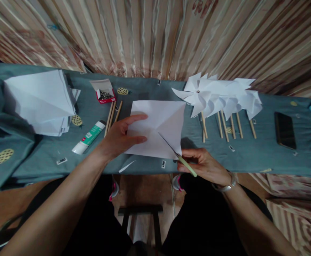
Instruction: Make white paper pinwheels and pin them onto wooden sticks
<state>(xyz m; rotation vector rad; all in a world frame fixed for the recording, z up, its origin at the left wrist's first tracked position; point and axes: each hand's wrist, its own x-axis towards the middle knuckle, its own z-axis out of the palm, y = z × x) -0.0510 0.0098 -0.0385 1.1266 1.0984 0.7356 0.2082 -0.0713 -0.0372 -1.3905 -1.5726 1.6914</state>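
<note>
A square sheet of white paper [161,113] with diagonal creases lies in front of me. My left hand [123,133] grips its left side, thumb and forefinger over the top face and the other fingers out of sight beneath. In my right hand [198,163] is a pair of scissors [187,165] with light green handles. One blade lies over the paper from the lower right corner along a diagonal, its tip close to the centre. The other blade is hidden, seemingly under the sheet. A thin paper scrap [127,166] rests near the table's front edge.
Left stands a paper stack [40,99], then a glue stick [89,137], wooden sticks [110,117] and a red box [104,94] of small metal pins. Several paper pinwheels [198,92] on sticks lie right, beyond them a phone [285,130]. Curtains [145,39] hang behind the cloth-covered table [264,156].
</note>
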